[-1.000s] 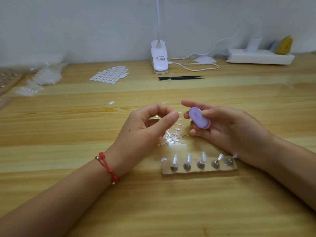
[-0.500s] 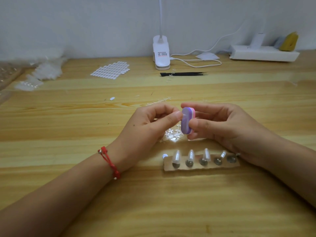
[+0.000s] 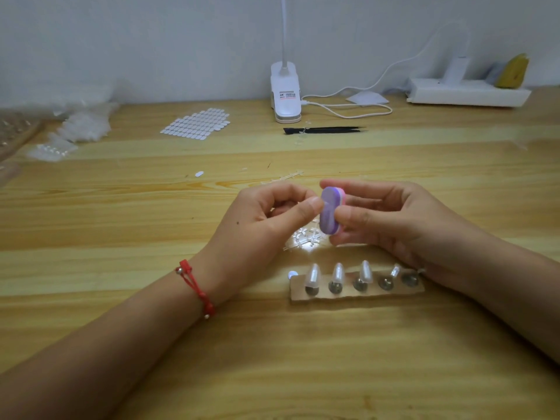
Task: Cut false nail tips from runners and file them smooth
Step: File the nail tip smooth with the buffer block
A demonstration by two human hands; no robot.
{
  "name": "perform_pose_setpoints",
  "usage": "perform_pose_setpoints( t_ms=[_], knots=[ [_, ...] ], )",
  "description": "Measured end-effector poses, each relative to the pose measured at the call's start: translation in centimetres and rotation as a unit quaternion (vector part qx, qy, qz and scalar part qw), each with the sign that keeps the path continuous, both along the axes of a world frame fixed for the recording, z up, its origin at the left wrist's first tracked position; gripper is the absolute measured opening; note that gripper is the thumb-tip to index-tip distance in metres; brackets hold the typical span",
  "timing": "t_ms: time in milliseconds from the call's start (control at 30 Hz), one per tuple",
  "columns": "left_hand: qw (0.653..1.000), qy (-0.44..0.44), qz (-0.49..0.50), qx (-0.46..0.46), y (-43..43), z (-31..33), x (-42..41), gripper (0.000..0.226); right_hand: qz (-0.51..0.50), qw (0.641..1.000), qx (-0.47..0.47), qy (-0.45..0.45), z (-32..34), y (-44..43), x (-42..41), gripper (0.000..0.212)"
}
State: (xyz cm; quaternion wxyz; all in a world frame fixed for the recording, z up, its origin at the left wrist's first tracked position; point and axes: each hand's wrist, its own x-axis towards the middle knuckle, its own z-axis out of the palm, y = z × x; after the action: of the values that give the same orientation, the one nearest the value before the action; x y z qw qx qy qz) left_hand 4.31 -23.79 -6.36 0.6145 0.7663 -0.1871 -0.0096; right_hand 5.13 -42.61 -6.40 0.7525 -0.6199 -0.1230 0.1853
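The right hand (image 3: 394,225) grips a purple-and-pink buffer block (image 3: 330,214). The left hand (image 3: 260,231) pinches thumb to forefinger against it; anything held is hidden.

The table (image 3: 121,225) under my arms is wood, yellow-grained and varnished to a soft shine. The file block (image 3: 329,213) held in my right hand (image 3: 400,225) looks like matt foam, with a purple face and a pink layer behind it. The nail tip pinched in my left hand (image 3: 257,231) is hidden by my thumb. It is probably clear plastic like the runners (image 3: 306,239) just below, which glint. At 6 o'clock from my hands, a strip of dull brown cardboard (image 3: 378,295) carries pearly, glossy finished tips (image 3: 312,275) on small metal studs (image 3: 409,279). My bracelet (image 3: 197,289) is red cord with a metal bead. At 12 o'clock the lamp (image 3: 285,95) is smooth white plastic and the tweezers (image 3: 327,130) are matt black.
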Motion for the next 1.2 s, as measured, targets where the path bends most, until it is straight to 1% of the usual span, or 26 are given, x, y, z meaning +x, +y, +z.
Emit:
perform_pose_setpoints(
  t_ms=[100,167,233,333,433,467,567,633,700,800,833,933,1067,1200],
  knots=[
    [1.000,-0.005,0.002,0.000,-0.12,-0.12,-0.06,0.013,-0.013,0.999,0.037,0.011,0.00,-0.21,0.17,0.036],
    [0.999,-0.014,0.029,-0.019,-0.03,-0.16,-0.05,0.012,0.008,1.000,0.006,-0.003,-0.02,-0.16,0.05,0.040],
    [0.999,-0.018,0.030,-0.007,-0.01,-0.19,0.01,0.013,0.010,1.000,-0.011,-0.015,-0.12,-0.05,-0.01,0.042],
    [1.000,-0.012,0.009,0.007,-0.15,-0.27,-0.02,0.013,-0.027,0.999,0.038,0.003,-0.27,-0.15,0.19,0.038],
    [1.000,-0.019,0.013,-0.012,-0.10,-0.13,-0.15,0.013,0.008,1.000,0.000,-0.007,-0.20,-0.11,0.08,0.041],
    [1.000,-0.020,0.012,-0.011,-0.10,-0.11,-0.17,0.013,0.012,1.000,0.002,-0.007,-0.16,-0.10,0.12,0.040],
    [1.000,-0.015,0.020,-0.013,-0.14,-0.25,-0.09,0.011,-0.011,0.999,0.046,0.007,-0.16,-0.30,0.39,0.036],
    [0.999,-0.015,0.041,-0.025,-0.12,-0.28,-0.01,0.011,0.006,1.000,0.016,-0.006,-0.23,-0.30,0.29,0.040],
    [0.999,-0.013,0.041,-0.022,-0.08,-0.24,0.00,0.011,0.021,0.999,-0.014,-0.019,-0.23,-0.16,0.16,0.043],
    [1.000,-0.012,0.014,0.000,-0.19,-0.26,-0.12,0.011,-0.015,0.999,0.038,0.001,-0.25,-0.27,0.30,0.039],
    [1.000,-0.016,0.016,-0.005,-0.21,-0.25,-0.14,0.011,-0.016,0.999,0.037,0.000,-0.26,-0.28,0.29,0.038],
    [0.998,-0.042,0.040,-0.021,-0.11,-0.19,-0.14,0.013,0.015,1.000,-0.013,-0.023,-0.22,-0.05,0.09,0.041],
    [0.998,-0.062,0.032,-0.007,-0.19,-0.33,-0.18,0.011,0.003,1.000,0.011,-0.014,-0.25,-0.20,0.22,0.040],
    [0.997,-0.049,0.047,-0.020,-0.13,-0.23,-0.02,0.016,0.023,0.999,-0.017,-0.025,-0.23,-0.11,0.08,0.041]
  ],
)
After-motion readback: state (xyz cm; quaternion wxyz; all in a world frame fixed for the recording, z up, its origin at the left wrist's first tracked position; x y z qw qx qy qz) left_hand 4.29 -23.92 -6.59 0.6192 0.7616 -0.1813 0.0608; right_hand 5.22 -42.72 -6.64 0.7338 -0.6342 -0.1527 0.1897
